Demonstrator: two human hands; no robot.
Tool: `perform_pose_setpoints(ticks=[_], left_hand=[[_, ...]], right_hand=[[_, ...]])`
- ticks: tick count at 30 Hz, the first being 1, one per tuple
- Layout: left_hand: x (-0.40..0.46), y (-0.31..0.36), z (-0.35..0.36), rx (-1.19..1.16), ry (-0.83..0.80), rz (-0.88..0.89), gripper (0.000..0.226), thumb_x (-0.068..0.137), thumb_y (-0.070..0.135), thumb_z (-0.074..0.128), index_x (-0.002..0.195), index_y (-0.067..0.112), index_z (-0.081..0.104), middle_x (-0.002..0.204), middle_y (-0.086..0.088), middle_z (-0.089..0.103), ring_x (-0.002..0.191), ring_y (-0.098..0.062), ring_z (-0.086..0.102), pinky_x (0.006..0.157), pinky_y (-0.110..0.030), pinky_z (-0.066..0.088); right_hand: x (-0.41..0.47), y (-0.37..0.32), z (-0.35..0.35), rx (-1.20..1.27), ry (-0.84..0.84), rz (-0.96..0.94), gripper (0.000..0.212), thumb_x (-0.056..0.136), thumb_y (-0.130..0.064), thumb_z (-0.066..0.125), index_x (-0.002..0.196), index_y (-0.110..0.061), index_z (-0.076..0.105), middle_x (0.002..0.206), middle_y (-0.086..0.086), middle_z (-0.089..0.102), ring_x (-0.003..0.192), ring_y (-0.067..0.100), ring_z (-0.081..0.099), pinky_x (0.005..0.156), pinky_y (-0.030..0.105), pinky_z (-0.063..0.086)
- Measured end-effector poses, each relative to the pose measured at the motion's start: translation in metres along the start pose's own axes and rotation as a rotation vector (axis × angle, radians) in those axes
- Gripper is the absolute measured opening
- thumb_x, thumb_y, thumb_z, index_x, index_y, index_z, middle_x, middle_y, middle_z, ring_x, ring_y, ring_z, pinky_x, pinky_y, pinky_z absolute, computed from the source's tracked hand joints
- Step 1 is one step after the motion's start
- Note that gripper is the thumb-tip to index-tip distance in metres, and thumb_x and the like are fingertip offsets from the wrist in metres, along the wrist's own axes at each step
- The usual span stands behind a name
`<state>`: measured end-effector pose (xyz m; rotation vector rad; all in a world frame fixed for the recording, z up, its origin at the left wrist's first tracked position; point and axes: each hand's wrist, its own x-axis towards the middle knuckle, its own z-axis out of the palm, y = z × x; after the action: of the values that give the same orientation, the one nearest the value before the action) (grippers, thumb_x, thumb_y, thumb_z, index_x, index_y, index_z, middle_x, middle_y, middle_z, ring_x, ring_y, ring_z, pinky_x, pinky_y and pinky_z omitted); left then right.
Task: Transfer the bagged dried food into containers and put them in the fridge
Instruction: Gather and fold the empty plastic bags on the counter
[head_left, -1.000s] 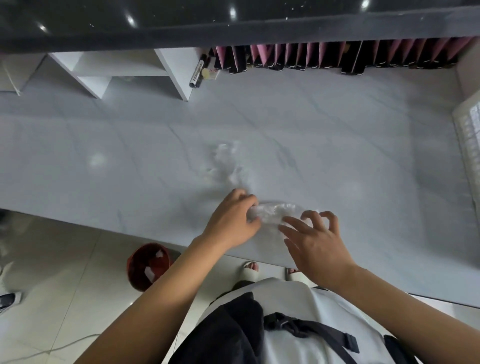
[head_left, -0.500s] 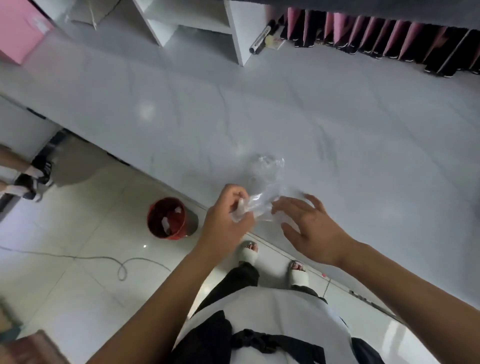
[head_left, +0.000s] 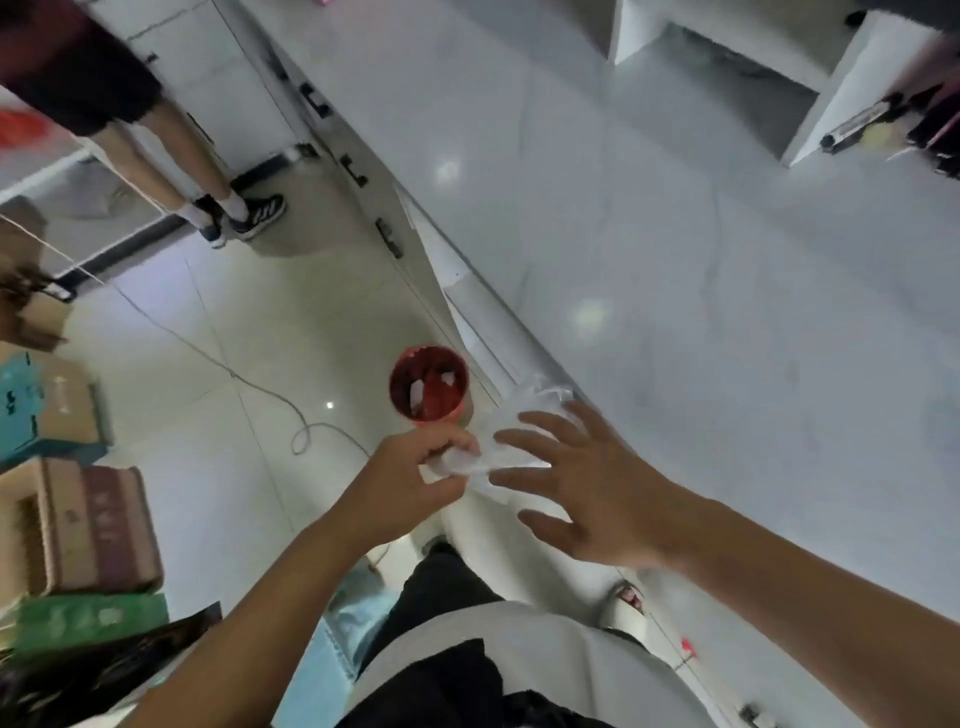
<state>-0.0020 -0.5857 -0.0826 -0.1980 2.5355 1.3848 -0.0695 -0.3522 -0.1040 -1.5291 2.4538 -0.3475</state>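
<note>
At the lower centre of the frame, over the table's near edge: the two hands meet on a crumpled clear plastic bag (head_left: 485, 457).
Left hand (head_left: 400, 488): fingers curled in, pinching one end of the bag between thumb and fingertips.
Right hand (head_left: 587, 493): fingers (head_left: 524, 441) spread and nearly straight, their tips touching the bag's other side; whether the thumb presses it I cannot tell.
Bag: see-through and bunched, held between the hands, its upper part lying against the table edge; contents cannot be made out.
Table (head_left: 727, 312): pale marbled top running from upper centre to the right side of the frame.
Red bin (head_left: 428, 383): on the floor just above the left hand in the frame, beside the table's base, with pale scraps inside.
Cord (head_left: 249, 379): thin line looping over the tiled floor at left centre.
Boxes (head_left: 78, 519): cardboard cartons stacked along the left edge.
Another person (head_left: 171, 150): legs and dark sneakers at upper left.
White shelf unit (head_left: 810, 67): on the table at upper right, blurred.
</note>
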Motion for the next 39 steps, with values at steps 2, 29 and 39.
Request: perform_pose_setpoints(ticks=[2, 29, 39], left_hand=[[0.007, -0.032, -0.028, -0.025, -0.027, -0.019, 0.04, 0.081, -0.001, 0.072, 0.095, 0.036, 0.069, 0.1, 0.019, 0.071, 0.098, -0.006, 0.066, 0.087, -0.018, 0.052], [0.197, -0.541, -0.067, 0.377, -0.184, -0.642, 0.081, 0.094, 0.032, 0.059, 0.159, 0.027, 0.011, 0.166, -0.01, 0.011, 0.153, -0.03, 0.012, 0.121, -0.038, 0.022], [0.308, -0.695, 0.017, 0.476, -0.115, -0.548, 0.082, 0.096, 0.039, 0.054, 0.159, 0.033, 0.001, 0.168, -0.009, -0.007, 0.155, -0.033, -0.001, 0.125, -0.043, 0.007]], right_hand=[[0.041, -0.01, 0.008, -0.003, -0.075, -0.021, 0.048, 0.092, -0.051, 0.044, 0.136, -0.039, 0.057, 0.147, -0.001, 0.054, 0.139, 0.029, 0.045, 0.113, 0.062, 0.03], [0.467, 0.119, 0.397, -0.079, -0.52, 0.49, 0.069, 0.099, -0.052, 0.035, 0.158, -0.02, 0.017, 0.166, 0.0, 0.019, 0.154, 0.025, 0.007, 0.12, 0.058, 0.011], [0.53, 0.216, 0.601, -0.029, -0.635, 0.552, 0.077, 0.097, -0.065, 0.029, 0.159, -0.03, 0.002, 0.169, 0.0, 0.001, 0.154, 0.03, 0.006, 0.118, 0.062, 0.009]])
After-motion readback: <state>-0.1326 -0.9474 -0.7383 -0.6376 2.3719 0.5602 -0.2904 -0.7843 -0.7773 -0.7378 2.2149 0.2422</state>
